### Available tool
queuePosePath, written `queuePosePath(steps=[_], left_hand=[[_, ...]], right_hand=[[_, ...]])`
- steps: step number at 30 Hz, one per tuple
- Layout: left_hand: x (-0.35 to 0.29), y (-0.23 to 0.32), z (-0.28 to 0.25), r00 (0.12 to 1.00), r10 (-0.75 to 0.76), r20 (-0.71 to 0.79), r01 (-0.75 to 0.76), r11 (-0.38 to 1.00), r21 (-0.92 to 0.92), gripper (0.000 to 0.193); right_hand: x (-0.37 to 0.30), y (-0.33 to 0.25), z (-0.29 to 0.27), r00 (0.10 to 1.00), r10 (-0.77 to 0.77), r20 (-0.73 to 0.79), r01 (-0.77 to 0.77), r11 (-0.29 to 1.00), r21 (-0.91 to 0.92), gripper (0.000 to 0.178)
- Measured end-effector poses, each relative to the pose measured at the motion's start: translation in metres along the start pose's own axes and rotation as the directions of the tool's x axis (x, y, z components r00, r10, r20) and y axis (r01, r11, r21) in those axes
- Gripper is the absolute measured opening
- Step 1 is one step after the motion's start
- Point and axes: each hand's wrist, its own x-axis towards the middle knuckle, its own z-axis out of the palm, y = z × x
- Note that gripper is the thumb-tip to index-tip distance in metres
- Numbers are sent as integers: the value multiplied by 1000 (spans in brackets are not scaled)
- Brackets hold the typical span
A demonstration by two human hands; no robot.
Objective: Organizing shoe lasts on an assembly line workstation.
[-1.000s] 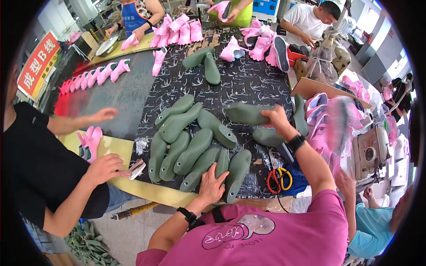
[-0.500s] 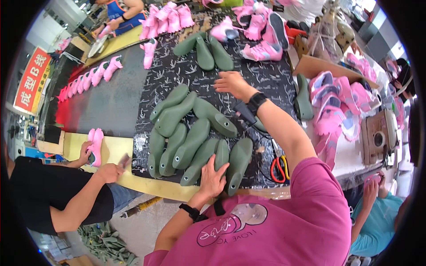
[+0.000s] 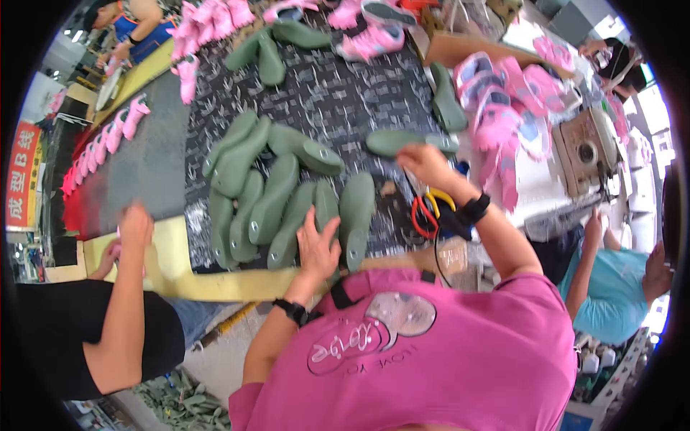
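Note:
Several dark green shoe lasts (image 3: 274, 197) lie side by side in a cluster on the dark patterned table cover. Among those at its near edge, my left hand (image 3: 318, 248) rests with thumb and fingers around the near end of a narrow shoe last (image 3: 327, 201). Another last (image 3: 356, 215) lies just right of it. My right hand (image 3: 425, 165) has its fingers curled beside a separate green last (image 3: 392, 142) that lies crosswise; whether anything is inside those fingers is hidden. Red-and-yellow-handled scissors (image 3: 425, 214) lie nearer me, below that hand.
Three more lasts (image 3: 269, 61) sit at the far side, near pink shoes (image 3: 370, 42). One last (image 3: 447, 100) stands by the right edge, beside a pile of pink shoes (image 3: 499, 118) and a beige machine (image 3: 586, 147). A person in black works close on my left.
My right hand has drawn back toward me and to the right, its spread fingers now curled. One far last now lies turned sideways. The left hand stays on its last. My view has shifted.

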Motion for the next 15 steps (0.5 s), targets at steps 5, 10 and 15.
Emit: queuePosePath(steps=[5, 10, 15], left_hand=[[8, -3, -1, 1000, 16, -25, -16, 1000, 7, 48], [6, -1, 0, 1000, -6, -15, 7, 998, 62, 49], [3, -3, 0, 1000, -11, 5, 11, 998, 58, 51]], right_hand=[[-18, 32, -45, 971, -102, -217, -23, 861, -508, 52], [-1, 78, -36, 973, -87, -212, -90, 706, -703, 63], [27, 83, -45, 993, 119, -25, -102, 700, -707, 48]])
